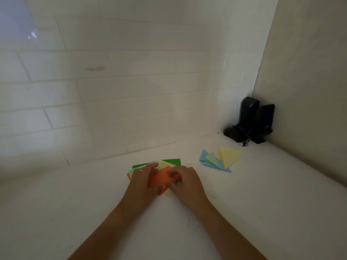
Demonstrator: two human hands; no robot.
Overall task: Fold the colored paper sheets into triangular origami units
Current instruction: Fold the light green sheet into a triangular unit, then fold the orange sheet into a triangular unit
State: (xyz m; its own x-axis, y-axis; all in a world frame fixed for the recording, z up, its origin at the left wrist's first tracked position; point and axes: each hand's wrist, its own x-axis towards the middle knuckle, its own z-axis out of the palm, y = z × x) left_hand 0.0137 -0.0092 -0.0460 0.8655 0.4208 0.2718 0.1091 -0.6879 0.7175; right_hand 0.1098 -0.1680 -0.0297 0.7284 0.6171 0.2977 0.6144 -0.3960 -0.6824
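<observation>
- Both hands are on the orange sheet [161, 178]: the left hand [142, 180] pinches its left side with curled fingers, and the right hand [185, 182] pinches its right edge.
- The sheet lies on a loose stack of coloured paper [171, 162], mid-bench, near the back wall.
- Folded triangles [219, 159], blue, green and yellow, lie fanned towards the back right corner.
- Two black speakers [252, 121] stand in that corner.

Two hands [142, 177]; four folded triangles [230, 156]; two black speakers [247, 113].
</observation>
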